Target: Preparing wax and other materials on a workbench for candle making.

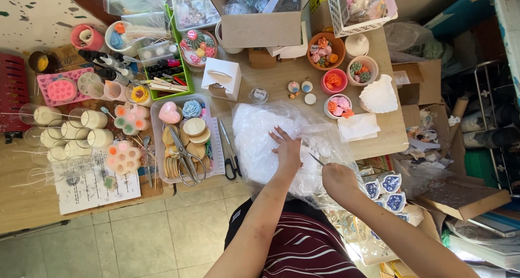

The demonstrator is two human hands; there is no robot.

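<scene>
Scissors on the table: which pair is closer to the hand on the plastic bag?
The black-handled scissors, lying on the bare table beside the clear plastic bag under the left hand. The other pair lies in the clear tray.

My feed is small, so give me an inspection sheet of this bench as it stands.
Surface: wooden table, crowded.
Job's things: clear plastic bag at the front edge; thin tool.
Clutter: tray with scissors; black scissors; candle glasses; bowls; white box.
Hands: left hand flat on the bag; right hand closed on the tool.
Cables: nothing seen.
Surroundings: tiled floor, cardboard boxes to the right.
</scene>
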